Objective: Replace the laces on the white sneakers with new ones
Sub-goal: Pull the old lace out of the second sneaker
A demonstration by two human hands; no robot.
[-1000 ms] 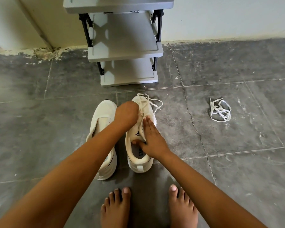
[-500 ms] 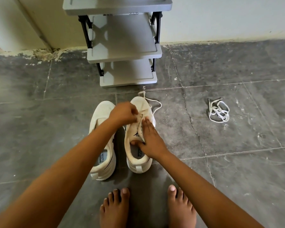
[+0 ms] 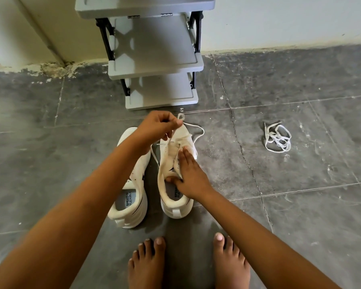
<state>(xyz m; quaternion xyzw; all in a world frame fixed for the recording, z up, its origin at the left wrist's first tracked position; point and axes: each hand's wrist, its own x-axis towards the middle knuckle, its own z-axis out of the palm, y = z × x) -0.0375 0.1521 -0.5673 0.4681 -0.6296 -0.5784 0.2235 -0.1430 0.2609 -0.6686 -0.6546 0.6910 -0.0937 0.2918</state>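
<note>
Two white sneakers stand side by side on the grey floor, toes pointing away from me. My left hand (image 3: 157, 125) hovers above the toe of the right sneaker (image 3: 176, 202) and pinches its white lace (image 3: 197, 130), drawn up and away from the eyelets. My right hand (image 3: 191, 177) presses on that shoe's tongue, fingers laid straight along it and thumb inside the opening. The left sneaker (image 3: 131, 207) has no lace showing; my left forearm covers its front. A loose bundle of white laces (image 3: 277, 137) lies on the floor to the right.
A grey plastic shoe rack (image 3: 154, 65) with black posts stands against the wall just beyond the sneakers. My two bare feet (image 3: 188, 263) are planted on the tiles right behind the shoes. Wall and corner (image 3: 50, 44) close off the far side.
My left hand has risen from the middle of the right sneaker toward its toe, pulling the lace out with it. My right hand stays pressed on the tongue.
</note>
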